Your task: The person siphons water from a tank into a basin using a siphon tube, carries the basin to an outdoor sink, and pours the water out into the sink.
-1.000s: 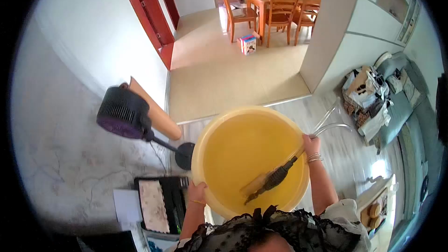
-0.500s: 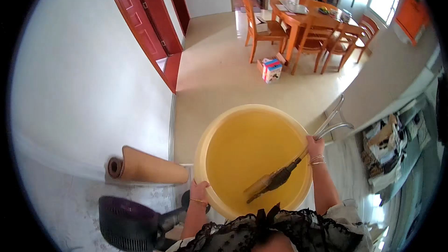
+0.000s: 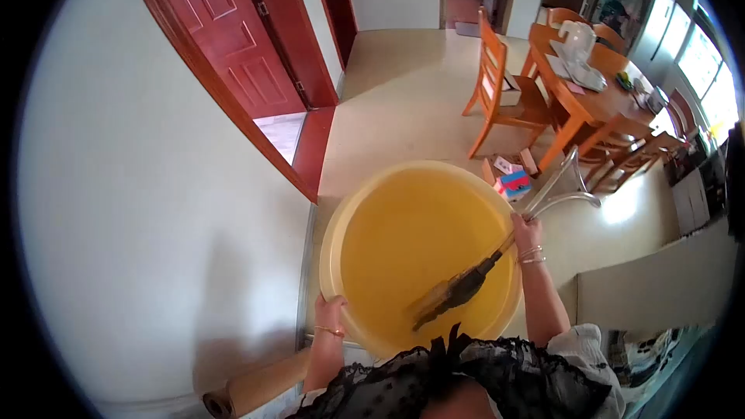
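Observation:
In front of my body is a large round yellow basin [image 3: 403,225] with a paler rim. My left hand [image 3: 330,312] is closed on the rim at the lower left, thumb over the edge. At the right side, my right hand [image 3: 527,233] grips the rim together with the shaft of a long tool. This tool has a forked silver metal end [image 3: 560,194] sticking out past the rim and a dark, thick lower part [image 3: 464,287] slanting down into the basin. Its tip looks blurred, and I cannot tell whether the basin holds water.
Ahead to the right stand a wooden dining table [image 3: 578,101] and chairs [image 3: 504,85], with a small open box [image 3: 512,178] on the floor. On the left are a white wall [image 3: 194,147], a red door [image 3: 233,31] and a rolled brown mat [image 3: 260,384]. A pale cabinet [image 3: 652,287] is at the right.
The view has moved forward and turned, bringing the red doorway and dining table closer. The black fan-like object at the lower left has left view. Both hands keep their hold on the basin.

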### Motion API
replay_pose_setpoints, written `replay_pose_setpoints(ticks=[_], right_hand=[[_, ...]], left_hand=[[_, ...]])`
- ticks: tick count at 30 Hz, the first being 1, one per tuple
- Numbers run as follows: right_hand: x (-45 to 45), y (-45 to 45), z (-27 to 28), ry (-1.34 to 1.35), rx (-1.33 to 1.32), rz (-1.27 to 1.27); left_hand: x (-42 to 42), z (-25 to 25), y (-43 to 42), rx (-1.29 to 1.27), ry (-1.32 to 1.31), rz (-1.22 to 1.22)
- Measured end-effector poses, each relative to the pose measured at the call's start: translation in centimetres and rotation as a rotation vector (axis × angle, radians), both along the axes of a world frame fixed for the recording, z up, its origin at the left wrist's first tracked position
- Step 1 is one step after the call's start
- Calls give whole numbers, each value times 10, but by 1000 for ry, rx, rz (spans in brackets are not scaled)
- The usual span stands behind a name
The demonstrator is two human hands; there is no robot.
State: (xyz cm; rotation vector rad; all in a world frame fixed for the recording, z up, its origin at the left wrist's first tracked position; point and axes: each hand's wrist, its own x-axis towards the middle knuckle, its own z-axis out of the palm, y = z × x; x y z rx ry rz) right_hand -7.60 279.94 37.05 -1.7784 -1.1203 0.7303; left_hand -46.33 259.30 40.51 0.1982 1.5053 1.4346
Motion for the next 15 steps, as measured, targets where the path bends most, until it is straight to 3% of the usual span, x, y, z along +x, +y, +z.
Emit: replay_pose_setpoints(ticks=[6, 9, 12, 15], right_hand=[[-91, 189, 24, -132, 86, 87], [-124, 292, 1, -85, 76, 125], [-189, 376, 22, 23, 44, 205], [-245, 476, 27, 59, 52, 300]], left_hand=[[-58, 11, 164, 52, 19, 151], [-90, 21, 250, -86, -73, 187], [-131, 3, 316, 2, 3, 212], [-159, 24, 394, -40, -25, 263]])
